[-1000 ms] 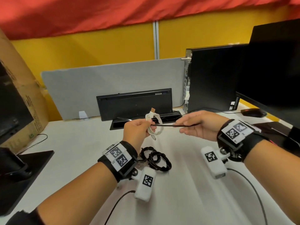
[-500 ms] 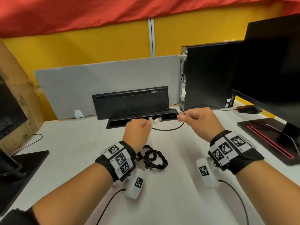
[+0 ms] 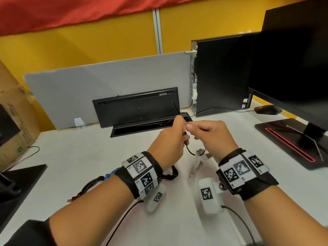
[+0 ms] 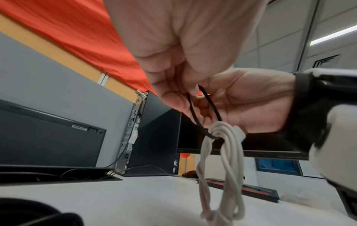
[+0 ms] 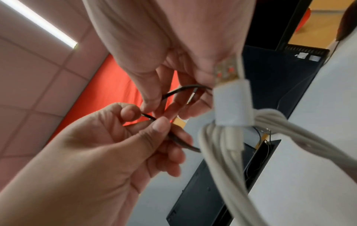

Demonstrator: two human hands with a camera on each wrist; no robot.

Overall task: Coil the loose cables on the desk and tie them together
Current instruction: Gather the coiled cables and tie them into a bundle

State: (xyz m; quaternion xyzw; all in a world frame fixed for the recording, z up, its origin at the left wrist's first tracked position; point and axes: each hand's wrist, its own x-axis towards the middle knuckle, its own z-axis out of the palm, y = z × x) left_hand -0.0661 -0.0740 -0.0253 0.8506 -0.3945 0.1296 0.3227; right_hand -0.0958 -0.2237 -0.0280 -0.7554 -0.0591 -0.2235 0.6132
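Both hands meet above the desk and pinch a thin black tie (image 3: 189, 150). My left hand (image 3: 182, 128) grips one strand between thumb and fingers (image 4: 173, 97). My right hand (image 3: 190, 127) pinches the other strand (image 5: 170, 93) just beside it. The tie loops down through a white coiled cable (image 3: 196, 162), which dangles under the hands with its lower end at the desk (image 4: 222, 160). Its white USB plug (image 5: 231, 99) sticks up by the right palm. A black coiled cable (image 3: 170, 174) lies on the desk, partly hidden by my left wrist.
Another dark cable bundle (image 3: 90, 185) with a blue band lies at the left. A black cable tray with its lid up (image 3: 138, 110) and a grey divider (image 3: 106, 82) stand behind. A PC tower (image 3: 218, 73), a monitor with its stand (image 3: 287, 137) and a mouse (image 3: 268, 109) are at the right, a cardboard box (image 3: 16, 121) at the left.
The hands, apart half a second ago with the tie slack between them, have come together. The white coil has left the left hand and now hangs from the tie's loop.
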